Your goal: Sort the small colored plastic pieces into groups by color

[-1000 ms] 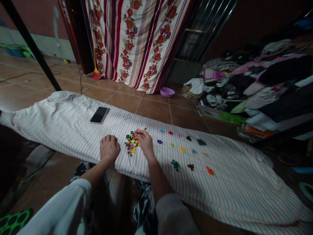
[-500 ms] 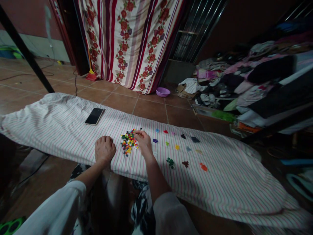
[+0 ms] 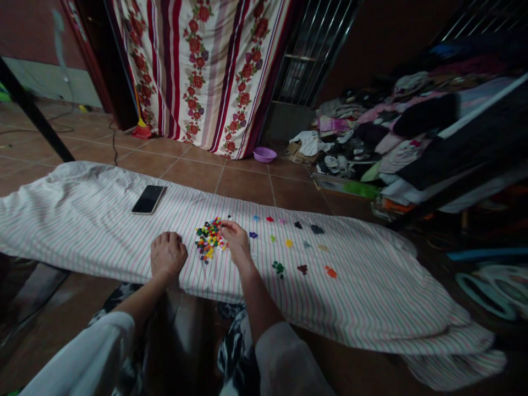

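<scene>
My left hand (image 3: 168, 254) rests knuckles-up on the striped cloth, left of a mixed pile of small coloured pieces (image 3: 209, 240). Its fingers are curled under, and nothing shows in them. At the pile's right edge my right hand (image 3: 236, 240) has thumb and forefinger pinched together; whatever is between them is too small to make out. Right of that hand, little single-colour groups lie in rough rows. Among them are a purple group (image 3: 253, 235), a yellow group (image 3: 289, 243), a dark green group (image 3: 278, 268), a brown group (image 3: 302, 269) and an orange group (image 3: 330, 271).
A phone (image 3: 149, 199) lies on the striped cloth (image 3: 371, 297) to the left. Beyond the cloth's far edge, a purple basin (image 3: 264, 155) stands on the tiled floor before a flowered curtain (image 3: 214, 71). Clothes are heaped (image 3: 396, 126) at the right.
The whole view has shifted, so most things sit a little further left in the picture. Both hands keep nearly the same places beside the pile, the right still pinching at its edge.
</scene>
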{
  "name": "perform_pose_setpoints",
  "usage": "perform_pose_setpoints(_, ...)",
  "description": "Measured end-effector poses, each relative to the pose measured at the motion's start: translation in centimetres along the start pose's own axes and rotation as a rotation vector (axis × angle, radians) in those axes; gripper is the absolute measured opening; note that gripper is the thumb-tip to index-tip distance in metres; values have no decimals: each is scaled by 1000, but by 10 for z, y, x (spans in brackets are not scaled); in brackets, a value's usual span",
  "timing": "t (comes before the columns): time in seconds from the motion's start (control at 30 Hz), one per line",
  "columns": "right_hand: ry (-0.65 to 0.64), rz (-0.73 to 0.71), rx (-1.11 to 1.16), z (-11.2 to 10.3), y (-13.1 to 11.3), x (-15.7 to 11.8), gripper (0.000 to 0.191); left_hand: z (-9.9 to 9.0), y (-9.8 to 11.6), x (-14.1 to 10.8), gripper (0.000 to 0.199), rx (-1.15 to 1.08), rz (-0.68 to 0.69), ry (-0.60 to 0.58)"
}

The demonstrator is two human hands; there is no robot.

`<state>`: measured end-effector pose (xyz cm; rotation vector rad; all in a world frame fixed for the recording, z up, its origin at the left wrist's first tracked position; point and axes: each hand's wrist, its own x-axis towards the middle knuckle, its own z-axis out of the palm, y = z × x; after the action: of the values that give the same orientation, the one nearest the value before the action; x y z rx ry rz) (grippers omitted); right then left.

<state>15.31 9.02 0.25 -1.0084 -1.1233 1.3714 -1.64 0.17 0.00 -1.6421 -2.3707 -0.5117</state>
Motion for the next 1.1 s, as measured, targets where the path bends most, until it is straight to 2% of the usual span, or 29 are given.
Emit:
perform_pose_setpoints(0.2,39,6,-6,-4,1,-1,23,2,-2,1,22,-5,9,-6)
perform_pose_setpoints(0.33,115,-16,1,-8,1,3,26,5,-4,1,22,-4,9,6)
perform_pose_setpoints(0.6,236,7,203,-24,0,10,27,2,-2,0,22,19,7,2)
perform_pose_setpoints(0.87,287,-20,432,-42,-5,18,25,1,-1,0,24,37,10,-8)
perform_pose_setpoints(1.1,278,-33,409,-61,-13,16,24,1,-1,0,24,57,3,-1)
